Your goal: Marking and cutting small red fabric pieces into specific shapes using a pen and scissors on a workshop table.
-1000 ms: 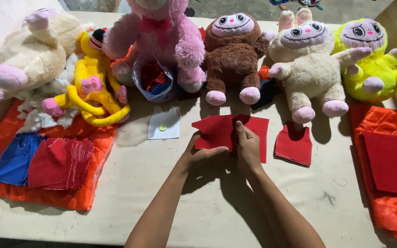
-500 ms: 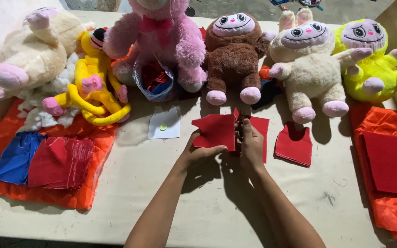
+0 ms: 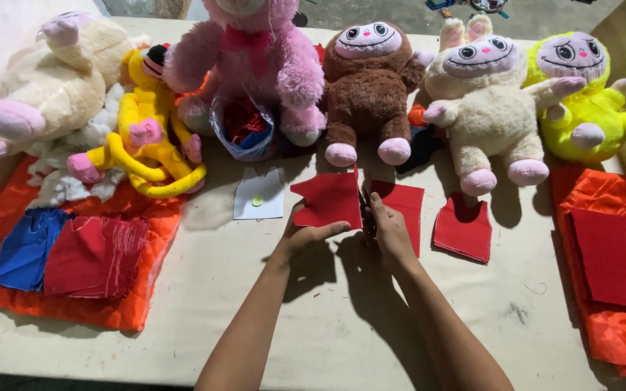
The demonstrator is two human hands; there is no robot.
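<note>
Beige worktable (image 3: 313, 318), plush toys lined along the far edge, bare concrete floor behind.
Red fabric piece (image 3: 327, 199) flat at table centre, partly cut; left hand (image 3: 306, 233) pinches its lower edge, right hand (image 3: 389, 232) closed around dark scissors (image 3: 366, 210).

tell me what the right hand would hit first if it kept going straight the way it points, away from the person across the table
The right hand points up the table along the red cloth it is cutting. Past the cloth's far edge, the first thing in line is probably the brown plush toy, around its pink feet, though depth is hard to judge.
</note>
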